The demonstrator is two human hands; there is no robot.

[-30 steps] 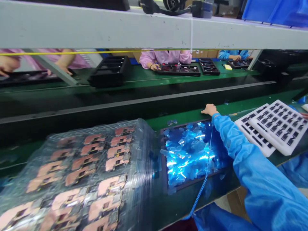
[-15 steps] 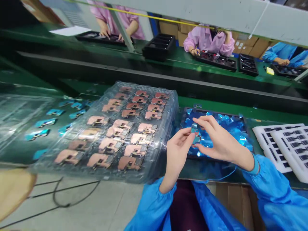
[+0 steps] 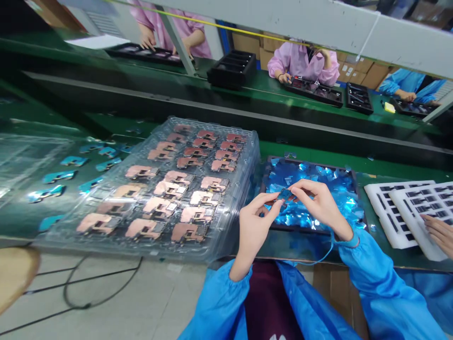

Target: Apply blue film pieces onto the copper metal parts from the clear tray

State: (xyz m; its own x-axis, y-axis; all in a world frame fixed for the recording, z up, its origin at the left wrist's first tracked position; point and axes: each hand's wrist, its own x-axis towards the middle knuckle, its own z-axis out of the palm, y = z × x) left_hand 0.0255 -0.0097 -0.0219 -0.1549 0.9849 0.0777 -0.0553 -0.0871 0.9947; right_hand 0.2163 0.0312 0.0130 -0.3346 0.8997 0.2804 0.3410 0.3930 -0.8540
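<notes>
Between my two hands is a small circuit board (image 3: 284, 194), dark with a bluish face. My left hand (image 3: 255, 222) pinches its near left side between thumb and fingers. The thumb and fingertips of my right hand (image 3: 316, 200) are closed on its right end. Both hands are above the near left part of a black-rimmed tray (image 3: 361, 208) full of shiny blue film pieces (image 3: 331, 182). To the left, a stack of clear plastic trays (image 3: 253, 146) carries rows of copper-faced circuit boards (image 3: 161, 208).
Blue-faced boards (image 3: 58, 176) lie on the green bench at left. White foam trays (image 3: 385, 212) with dark slots stand at right, where another person's hand (image 3: 439, 231) touches one. Across the bench, people handle black trays (image 3: 314, 92). A stool (image 3: 17, 278) is at lower left.
The board has turned from upright to nearly flat in my fingers. My right hand has come down and left, closing in a pinch. Another person's hand has appeared at the right foam tray.
</notes>
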